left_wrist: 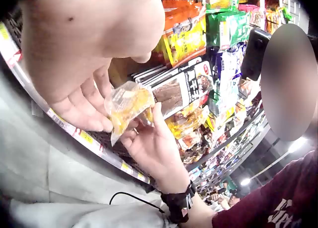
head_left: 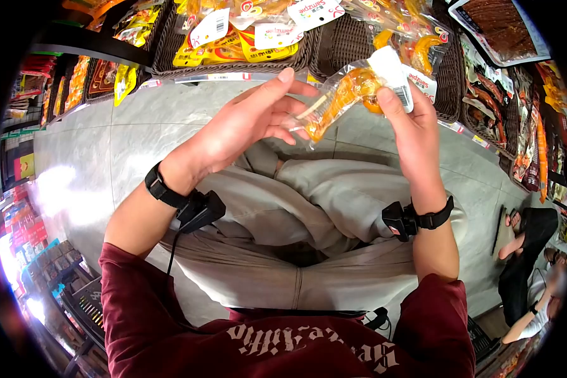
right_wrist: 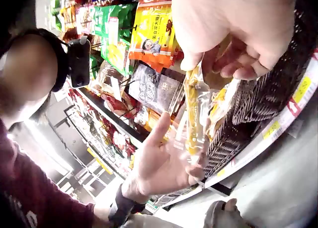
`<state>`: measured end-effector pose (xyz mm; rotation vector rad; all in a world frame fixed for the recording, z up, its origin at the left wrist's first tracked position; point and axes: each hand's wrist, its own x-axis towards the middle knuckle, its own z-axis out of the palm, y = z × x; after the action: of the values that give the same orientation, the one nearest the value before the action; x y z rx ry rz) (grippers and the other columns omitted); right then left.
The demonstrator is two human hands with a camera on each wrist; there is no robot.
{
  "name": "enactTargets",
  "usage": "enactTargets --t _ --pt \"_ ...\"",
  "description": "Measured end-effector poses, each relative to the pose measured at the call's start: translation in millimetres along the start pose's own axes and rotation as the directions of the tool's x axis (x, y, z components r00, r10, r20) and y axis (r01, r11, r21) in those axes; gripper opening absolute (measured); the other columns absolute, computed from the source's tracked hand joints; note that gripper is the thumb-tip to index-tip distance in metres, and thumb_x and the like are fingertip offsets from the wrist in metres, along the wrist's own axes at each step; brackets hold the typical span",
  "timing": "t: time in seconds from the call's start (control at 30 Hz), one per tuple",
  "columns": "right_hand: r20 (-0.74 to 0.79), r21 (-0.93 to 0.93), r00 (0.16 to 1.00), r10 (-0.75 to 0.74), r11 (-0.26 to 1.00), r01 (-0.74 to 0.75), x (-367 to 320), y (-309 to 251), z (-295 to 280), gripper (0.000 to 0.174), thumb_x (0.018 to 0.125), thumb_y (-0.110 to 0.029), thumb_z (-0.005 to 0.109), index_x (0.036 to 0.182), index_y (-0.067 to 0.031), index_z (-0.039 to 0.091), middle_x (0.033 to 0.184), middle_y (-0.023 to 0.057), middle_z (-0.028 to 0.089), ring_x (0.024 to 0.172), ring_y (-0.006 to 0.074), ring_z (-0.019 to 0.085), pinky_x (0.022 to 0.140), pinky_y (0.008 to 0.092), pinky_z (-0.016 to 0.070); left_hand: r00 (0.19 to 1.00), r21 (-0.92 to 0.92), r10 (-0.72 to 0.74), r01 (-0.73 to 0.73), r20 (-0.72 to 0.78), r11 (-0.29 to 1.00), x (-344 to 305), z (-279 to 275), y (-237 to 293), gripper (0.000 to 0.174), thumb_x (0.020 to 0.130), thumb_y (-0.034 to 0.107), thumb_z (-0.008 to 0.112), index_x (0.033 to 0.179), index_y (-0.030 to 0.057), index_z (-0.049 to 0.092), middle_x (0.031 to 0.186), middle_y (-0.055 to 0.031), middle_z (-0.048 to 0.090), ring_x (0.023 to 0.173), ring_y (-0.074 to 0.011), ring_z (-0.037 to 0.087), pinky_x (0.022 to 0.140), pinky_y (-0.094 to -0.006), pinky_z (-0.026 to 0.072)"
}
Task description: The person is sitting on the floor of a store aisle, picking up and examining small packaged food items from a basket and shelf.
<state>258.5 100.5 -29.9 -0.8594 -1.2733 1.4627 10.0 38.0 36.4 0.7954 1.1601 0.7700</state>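
A chicken leg in a clear vacuum pack [head_left: 343, 101], golden brown with a white label at its upper end, is up in front of the shelf baskets. My right hand [head_left: 417, 135] pinches it at the label end, thumb on the near side. Beside the pack's lower end is my left hand [head_left: 249, 120], palm turned toward it with fingers spread and loosely extended. Its fingertips overlap the plastic edge in the head view. In the right wrist view the pack [right_wrist: 195, 114] appears edge-on, hanging from the right hand's fingers down to the left hand.
Dark wicker baskets [head_left: 450, 104] hold more Samzpie packs, with yellow packets [head_left: 236, 51] in the one at left. A price-tag rail [right_wrist: 271, 131] runs along the shelf front. At the right side, another person [head_left: 528, 258] is near the shelves. Grey floor tiles [head_left: 142, 148] lie below.
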Motion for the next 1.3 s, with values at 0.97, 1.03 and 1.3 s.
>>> enactTargets --t 0.97,1.03,1.3 --pt "0.14 0.233 0.977 0.164 0.953 -0.193 -6.6 8.0 1.5 0.066 0.088 0.0 0.082 0.144 0.0014 0.048 0.131 0.0108 0.066 0.123 0.0212 0.064 0.103 0.0371 0.0547 0.99 -0.052 -0.027 0.035 0.14 0.998 0.7 -2.8 -10.2 0.046 0.112 0.035 0.053 0.141 0.0004 0.056 0.123 -0.0091 0.069 0.104 -0.0178 0.069 0.09 -0.033 0.0562" --pt "0.102 0.274 0.986 0.13 0.949 -0.153 -7.6 9.1 5.9 0.066 0.088 -0.001 0.082 0.144 0.0016 0.048 0.13 0.0101 0.066 0.122 0.0212 0.064 0.104 0.0371 0.0538 0.987 -0.089 -0.027 0.042 0.161 0.995 1.4 -5.2 -14.7 0.044 0.111 0.033 0.054 0.142 0.0013 0.056 0.122 -0.0082 0.069 0.103 -0.0167 0.069 0.089 -0.0331 0.0568" --pt "0.207 0.261 0.978 0.021 0.962 -0.076 -2.4 18.4 -2.9 0.034 0.096 0.0 0.072 0.127 -0.0025 0.058 0.123 0.0078 0.068 0.112 0.0152 0.067 0.099 0.0315 0.0535 0.995 -0.077 0.055 -0.048 0.083 0.996 3.6 -6.6 -14.9 0.042 0.112 0.033 0.053 0.141 0.0032 0.056 0.121 -0.0077 0.068 0.102 -0.016 0.069 0.088 -0.0318 0.0575"
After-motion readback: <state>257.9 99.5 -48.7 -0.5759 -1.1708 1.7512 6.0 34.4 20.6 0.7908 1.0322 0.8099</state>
